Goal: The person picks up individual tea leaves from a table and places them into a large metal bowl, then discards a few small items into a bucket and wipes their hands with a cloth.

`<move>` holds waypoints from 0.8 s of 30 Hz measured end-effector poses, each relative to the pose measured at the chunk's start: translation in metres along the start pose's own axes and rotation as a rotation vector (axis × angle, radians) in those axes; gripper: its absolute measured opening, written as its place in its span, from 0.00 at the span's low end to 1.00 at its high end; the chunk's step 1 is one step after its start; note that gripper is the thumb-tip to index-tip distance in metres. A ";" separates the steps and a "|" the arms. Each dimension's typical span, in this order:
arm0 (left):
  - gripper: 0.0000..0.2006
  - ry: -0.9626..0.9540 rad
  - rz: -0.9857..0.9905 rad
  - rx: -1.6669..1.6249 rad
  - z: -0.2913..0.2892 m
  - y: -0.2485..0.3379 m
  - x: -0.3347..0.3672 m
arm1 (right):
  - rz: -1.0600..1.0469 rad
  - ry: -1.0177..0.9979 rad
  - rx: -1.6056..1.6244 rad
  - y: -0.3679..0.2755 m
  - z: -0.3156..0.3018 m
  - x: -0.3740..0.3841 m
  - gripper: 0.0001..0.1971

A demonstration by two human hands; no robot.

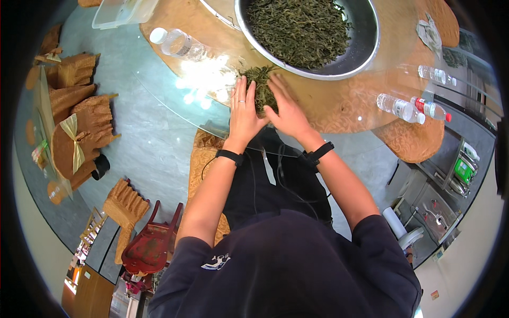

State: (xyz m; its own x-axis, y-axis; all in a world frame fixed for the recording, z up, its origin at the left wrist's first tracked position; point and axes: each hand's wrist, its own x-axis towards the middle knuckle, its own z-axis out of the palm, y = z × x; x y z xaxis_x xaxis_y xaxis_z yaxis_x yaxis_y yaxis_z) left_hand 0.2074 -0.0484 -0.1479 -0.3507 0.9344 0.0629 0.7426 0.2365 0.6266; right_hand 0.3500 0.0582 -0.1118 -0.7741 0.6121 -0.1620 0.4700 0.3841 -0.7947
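A small heap of dark green leaves, like tea leaves (261, 85), lies on the glass tabletop close to its near edge. My left hand (244, 114) rests against the heap's left side, fingers stretched out. On the other side is my right hand (289, 111), its fingers extended and slightly blurred, with the thumb pointing toward my left hand. The leaves lie between and partly under my fingers; neither hand grips them. Just beyond stands a large metal bowl (339, 76) filled with more of the same leaves (297, 32).
A clear bottle (180, 45) lies at the left on the round glass table (339, 108), beside a bright glare. At the right lie several more bottles (400, 107) and a crumpled cloth (428, 34). A clear plastic tub (119, 13) sits far left. Covered chairs (82, 127) stand leftward.
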 end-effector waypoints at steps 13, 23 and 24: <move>0.48 -0.040 0.084 0.002 -0.004 -0.016 0.035 | -0.083 -0.074 0.058 -0.015 0.009 0.025 0.30; 0.50 -0.132 0.222 -0.215 -0.013 -0.002 0.040 | 0.264 0.234 -0.055 0.004 -0.014 -0.017 0.18; 0.49 -0.153 0.208 -0.203 -0.015 0.003 0.040 | 0.270 0.238 -0.052 0.005 -0.009 -0.015 0.18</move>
State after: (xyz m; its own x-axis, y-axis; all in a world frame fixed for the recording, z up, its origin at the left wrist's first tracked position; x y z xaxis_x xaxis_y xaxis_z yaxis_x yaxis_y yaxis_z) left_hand 0.1871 -0.0140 -0.1316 -0.1017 0.9900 0.0981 0.6552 -0.0075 0.7554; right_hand 0.3681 0.0567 -0.1085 -0.5015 0.8376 -0.2165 0.6699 0.2175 -0.7099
